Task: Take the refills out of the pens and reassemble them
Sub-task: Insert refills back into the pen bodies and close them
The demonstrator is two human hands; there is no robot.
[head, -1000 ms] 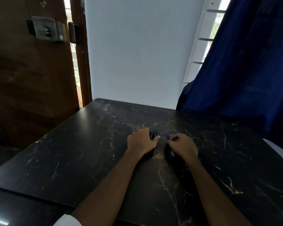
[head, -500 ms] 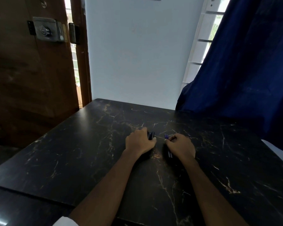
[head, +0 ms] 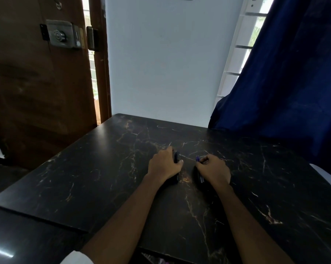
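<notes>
left hand (head: 163,164) curled, right hand (head: 214,169) curled

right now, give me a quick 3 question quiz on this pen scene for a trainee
1. True or false: the left hand lies flat on the table and holds nothing.
2. What hangs to the right of the black marble table? A dark blue curtain; B white towel; C red coat.
3. Fill in: the pens gripped in the right hand are coloured ____.

Key
1. False: its fingers are curled round dark pens.
2. A
3. blue
</notes>
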